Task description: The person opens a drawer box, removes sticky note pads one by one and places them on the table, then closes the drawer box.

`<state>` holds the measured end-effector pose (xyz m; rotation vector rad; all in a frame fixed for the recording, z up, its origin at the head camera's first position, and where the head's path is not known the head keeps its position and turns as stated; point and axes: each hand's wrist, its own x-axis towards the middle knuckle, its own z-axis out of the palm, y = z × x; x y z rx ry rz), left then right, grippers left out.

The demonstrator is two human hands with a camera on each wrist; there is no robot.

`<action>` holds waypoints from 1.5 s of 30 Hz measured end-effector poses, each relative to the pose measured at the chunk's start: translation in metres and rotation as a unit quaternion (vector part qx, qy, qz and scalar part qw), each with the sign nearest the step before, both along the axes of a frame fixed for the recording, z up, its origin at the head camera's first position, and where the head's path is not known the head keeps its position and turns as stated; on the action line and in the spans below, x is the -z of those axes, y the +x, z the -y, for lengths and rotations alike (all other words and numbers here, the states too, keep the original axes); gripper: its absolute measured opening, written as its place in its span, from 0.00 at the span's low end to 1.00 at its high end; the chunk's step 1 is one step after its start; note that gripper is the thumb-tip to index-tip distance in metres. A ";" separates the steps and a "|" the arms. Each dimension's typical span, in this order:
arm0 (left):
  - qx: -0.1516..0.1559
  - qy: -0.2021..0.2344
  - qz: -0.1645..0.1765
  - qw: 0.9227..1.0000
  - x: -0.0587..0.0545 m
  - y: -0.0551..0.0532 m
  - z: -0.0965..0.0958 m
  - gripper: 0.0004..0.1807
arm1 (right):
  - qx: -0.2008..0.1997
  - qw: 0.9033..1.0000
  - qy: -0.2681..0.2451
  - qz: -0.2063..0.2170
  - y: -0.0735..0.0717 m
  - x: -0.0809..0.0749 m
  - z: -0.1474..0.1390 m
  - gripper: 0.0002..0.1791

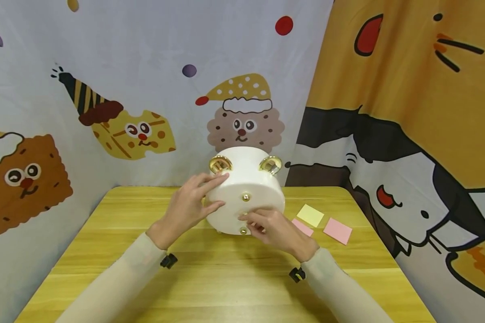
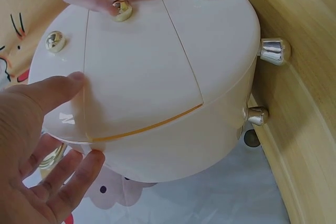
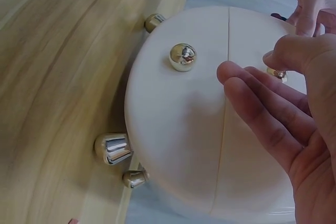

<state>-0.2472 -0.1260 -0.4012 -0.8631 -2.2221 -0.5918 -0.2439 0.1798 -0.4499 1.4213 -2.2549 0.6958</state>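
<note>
A white, drum-shaped drawer box [image 1: 226, 208] stands on the table with its flat front toward me, bearing gold knobs and two gold ear-like rings. My right hand [image 1: 272, 226] pinches the middle knob [image 2: 122, 10] at the fingertips; its other fingers lie over the front in the right wrist view. My left hand [image 1: 190, 204] rests at the box's left edge, thumb on the front and fingers spread along the side. Seams divide the front into panels, and an orange line shows along one end of the middle drawer [image 2: 142, 72]. The upper knob [image 1: 246, 197] and lower knob [image 3: 182, 57] are untouched.
Right of the box lie a yellow sticky-note pad [image 1: 310, 216] and two pink ones, the nearer pink pad [image 1: 337, 231] toward the table's right edge. Printed cloth [image 1: 145, 80] hangs behind and beside the wooden table [image 1: 210, 287]. Shiny feet [image 3: 114, 148] support the box.
</note>
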 end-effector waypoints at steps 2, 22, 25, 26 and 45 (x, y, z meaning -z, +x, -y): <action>0.000 -0.001 0.001 1.000 0.001 -0.001 0.000 0.45 | 0.002 1.000 0.007 -0.005 0.000 0.001 0.000 0.16; 0.002 0.010 0.007 1.000 0.002 -0.001 0.001 0.45 | 0.017 0.996 0.075 0.036 -0.004 0.018 0.002 0.16; 0.000 0.010 0.010 1.000 0.002 0.000 0.001 0.45 | 0.020 0.995 0.084 0.047 -0.004 0.019 0.002 0.17; 0.000 0.010 0.010 1.000 0.002 0.000 0.001 0.45 | 0.020 0.995 0.085 0.048 -0.004 0.020 0.003 0.17; -0.010 0.003 0.013 1.000 0.001 0.001 0.000 0.45 | 0.049 0.989 0.128 0.057 -0.003 0.026 0.009 0.16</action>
